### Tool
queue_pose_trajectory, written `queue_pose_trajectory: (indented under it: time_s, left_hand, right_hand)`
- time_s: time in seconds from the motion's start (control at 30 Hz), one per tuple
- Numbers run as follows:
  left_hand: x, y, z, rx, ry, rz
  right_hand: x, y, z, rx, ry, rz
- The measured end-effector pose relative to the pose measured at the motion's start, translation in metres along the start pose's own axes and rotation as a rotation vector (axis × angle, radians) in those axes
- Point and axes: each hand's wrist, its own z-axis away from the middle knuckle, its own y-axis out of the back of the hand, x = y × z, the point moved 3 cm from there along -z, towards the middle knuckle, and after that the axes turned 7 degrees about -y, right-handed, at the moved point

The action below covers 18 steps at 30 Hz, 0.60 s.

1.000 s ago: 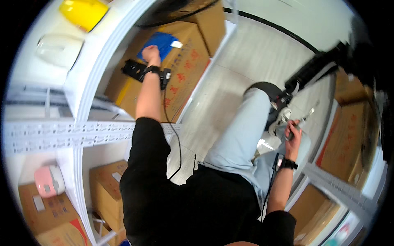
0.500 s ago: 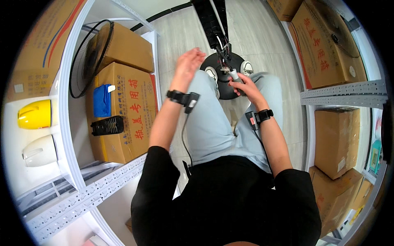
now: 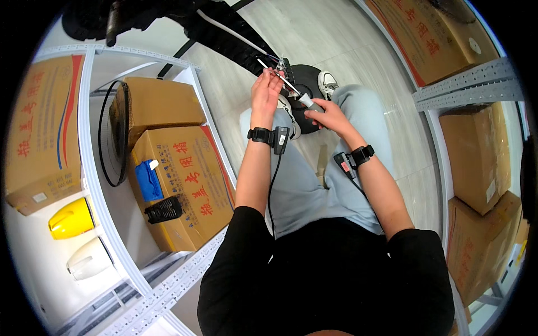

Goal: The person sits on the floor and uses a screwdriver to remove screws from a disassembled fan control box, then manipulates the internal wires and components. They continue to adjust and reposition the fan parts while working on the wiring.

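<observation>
My right hand [image 3: 328,116] is closed around the grey handle of a screwdriver [image 3: 309,103], whose long shaft points up and left. My left hand [image 3: 266,95] has its fingers stretched upward at the shaft; whether they touch it is unclear. Just beyond them is a metal fitting with wires [image 3: 284,68] at the lower end of a black arm [image 3: 224,28]. A round black base [image 3: 308,78] lies on the floor between my white shoes [image 3: 328,84].
Left shelving [image 3: 89,168] holds cardboard boxes [image 3: 179,213], a fan guard [image 3: 101,134], a blue pouch [image 3: 148,182], a black plastic part [image 3: 162,210], and yellow [image 3: 70,218] and white [image 3: 87,260] appliances. Right shelves [image 3: 468,87] hold more boxes [image 3: 476,157].
My left hand left the pouch on the box a second ago and has since moved to the screwdriver shaft. The screwdriver now angles up-left, and my view has swung round toward the black base.
</observation>
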Motion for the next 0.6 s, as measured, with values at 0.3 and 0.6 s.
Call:
queue_pose_trajectory:
  time_s: [0.3, 0.6]
  left_hand:
    - [-0.001, 0.001, -0.002, -0.080, -0.018, -0.137]
    - [0.014, -0.004, -0.001, -0.210, -0.054, -0.362]
  right_hand:
    - [0.004, 0.004, 0.002, 0.117, 0.027, 0.025]
    - [-0.002, 0.007, 0.009, 0.183, 0.057, -0.043]
